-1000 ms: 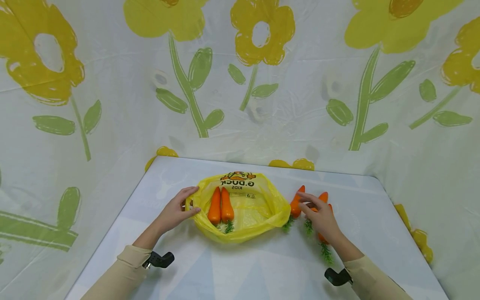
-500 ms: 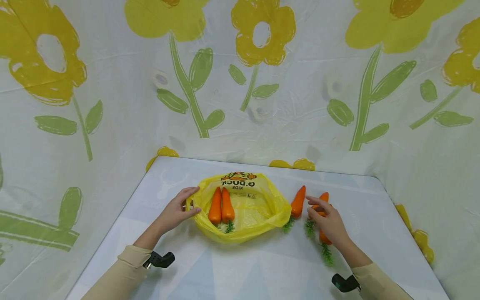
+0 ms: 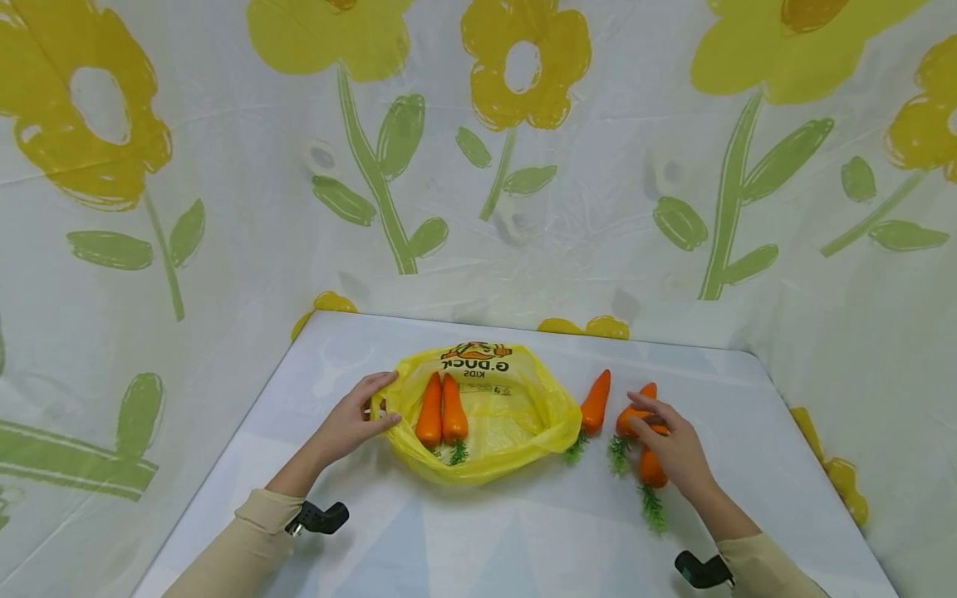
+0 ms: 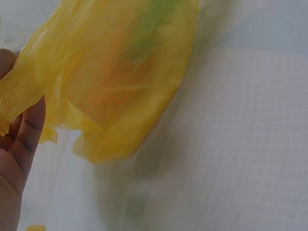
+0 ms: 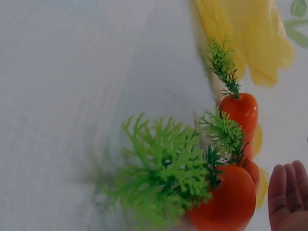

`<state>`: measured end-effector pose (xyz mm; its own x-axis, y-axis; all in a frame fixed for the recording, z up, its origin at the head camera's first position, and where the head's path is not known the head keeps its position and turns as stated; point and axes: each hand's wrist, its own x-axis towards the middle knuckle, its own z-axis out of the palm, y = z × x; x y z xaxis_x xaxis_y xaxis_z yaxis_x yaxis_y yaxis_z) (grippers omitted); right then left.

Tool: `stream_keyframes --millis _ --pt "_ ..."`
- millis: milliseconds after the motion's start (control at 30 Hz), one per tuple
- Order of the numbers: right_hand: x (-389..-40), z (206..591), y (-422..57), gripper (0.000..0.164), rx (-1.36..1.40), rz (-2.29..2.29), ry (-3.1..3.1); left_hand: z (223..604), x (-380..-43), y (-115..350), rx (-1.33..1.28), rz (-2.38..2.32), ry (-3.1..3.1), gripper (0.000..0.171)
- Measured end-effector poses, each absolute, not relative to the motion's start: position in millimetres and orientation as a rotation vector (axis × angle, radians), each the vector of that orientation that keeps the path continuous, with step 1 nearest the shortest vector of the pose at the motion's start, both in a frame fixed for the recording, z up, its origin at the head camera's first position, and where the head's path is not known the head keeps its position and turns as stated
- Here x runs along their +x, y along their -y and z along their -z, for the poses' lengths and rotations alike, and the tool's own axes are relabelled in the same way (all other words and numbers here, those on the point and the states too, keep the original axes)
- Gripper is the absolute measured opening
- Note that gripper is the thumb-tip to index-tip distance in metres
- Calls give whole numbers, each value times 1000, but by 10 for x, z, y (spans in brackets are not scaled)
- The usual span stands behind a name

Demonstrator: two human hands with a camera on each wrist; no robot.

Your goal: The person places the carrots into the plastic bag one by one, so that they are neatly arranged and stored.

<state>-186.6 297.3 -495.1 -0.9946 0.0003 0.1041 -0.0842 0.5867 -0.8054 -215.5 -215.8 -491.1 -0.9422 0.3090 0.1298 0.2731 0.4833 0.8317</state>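
Observation:
My left hand (image 3: 353, 421) grips the left side of a yellow plastic bag (image 3: 478, 474), whose mouth is spread wide. In the left wrist view the bag film (image 4: 125, 110) runs between the thumb and fingers. Two orange carrots with green tops, a left one (image 3: 429, 415) and a right one (image 3: 453, 414), lie side by side inside the bag. My right hand (image 3: 679, 446), fingers loosely bent, is over two more carrots, an upper one (image 3: 626, 425) and a lower one (image 3: 652, 472), partly covering them. In the right wrist view its fingers (image 5: 277, 190) hold nothing.
Another carrot (image 3: 596, 404) lies just right of the bag on the white table (image 3: 478, 548). A curtain (image 3: 598, 232) printed with yellow flowers hangs behind and beside the table. Both wrists carry black cameras, the left one (image 3: 323, 518) and the right one (image 3: 701, 570).
My right hand has moved right, away from the carrot beside the bag and over the two farther right. My left hand and the bag have stayed in place.

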Motion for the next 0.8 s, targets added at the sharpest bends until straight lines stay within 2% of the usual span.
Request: stream_keyframes --millis 800 --pt "-1692 5004 -3191 52 -61 -1317 2716 4913 -2135 2158 518 -1487 -2681 69"
